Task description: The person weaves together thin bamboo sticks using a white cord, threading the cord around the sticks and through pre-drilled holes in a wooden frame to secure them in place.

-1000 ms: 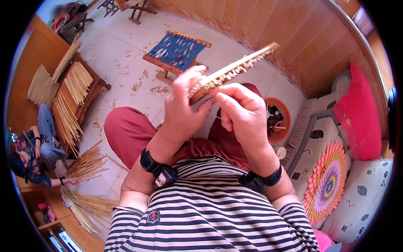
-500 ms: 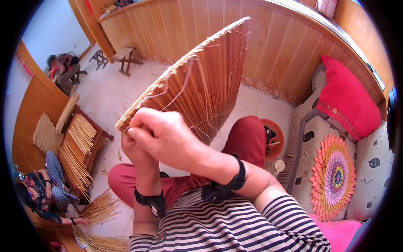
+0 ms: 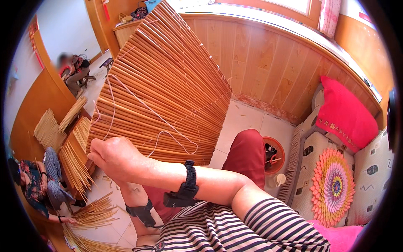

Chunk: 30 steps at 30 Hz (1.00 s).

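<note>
A large mat of reddish-brown stalks (image 3: 163, 80), stitched side by side, is raised in front of me with its broad face toward me. Loose pale thread (image 3: 145, 103) loops across that face. At the mat's lower left corner my right hand (image 3: 113, 155) is closed, knuckles toward me; what its fingers pinch is hidden. My left forearm (image 3: 135, 194) rises behind it to the same corner. Most of my left hand is covered by the right, but it appears to bear the mat there. Both wrists wear black straps.
At left, a seated person reaches toward loose stalks (image 3: 98, 212) on the floor, beside a low table with more stalks (image 3: 75, 166). An orange basket (image 3: 280, 156) and a pale cup (image 3: 275, 180) stand by the sofa (image 3: 302, 189) at right. Another person sits far left.
The mat has turned from nearly edge-on to face me and swung left and up. My right hand has moved left and down, from above the left hand to in front of it.
</note>
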Tool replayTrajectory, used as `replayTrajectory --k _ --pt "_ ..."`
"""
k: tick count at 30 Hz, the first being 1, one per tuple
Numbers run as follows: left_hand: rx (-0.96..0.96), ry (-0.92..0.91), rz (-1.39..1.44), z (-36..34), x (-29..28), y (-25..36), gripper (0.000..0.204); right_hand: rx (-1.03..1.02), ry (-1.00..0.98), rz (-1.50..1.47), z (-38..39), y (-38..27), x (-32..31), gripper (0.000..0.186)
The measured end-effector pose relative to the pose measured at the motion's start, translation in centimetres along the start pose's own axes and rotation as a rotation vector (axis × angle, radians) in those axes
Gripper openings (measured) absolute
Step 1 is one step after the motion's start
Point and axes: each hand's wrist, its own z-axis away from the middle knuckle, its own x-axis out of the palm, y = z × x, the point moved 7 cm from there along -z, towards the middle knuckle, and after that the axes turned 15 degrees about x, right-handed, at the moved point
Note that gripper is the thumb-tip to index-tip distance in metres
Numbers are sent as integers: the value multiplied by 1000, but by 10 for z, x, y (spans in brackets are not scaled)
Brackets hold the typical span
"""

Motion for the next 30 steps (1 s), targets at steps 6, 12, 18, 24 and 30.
replayTrajectory --k 6,12,18,24,30 --pt "163 -148 -72 -21 -9 6 17 -122 78 -79 15 -20 -6 14" --pt "961 -645 -420 -33 78 25 19 218 85 -231 49 30 -103 10" --pt "1066 -1051 -478 32 108 -84 20 654 108 -981 133 197 -138 9" --pt "1033 -1139 -610 90 88 -136 26 798 69 -1139 202 263 -138 7" --pt "1107 -1175 -720 128 86 -110 35 859 55 -1018 220 284 -151 8"
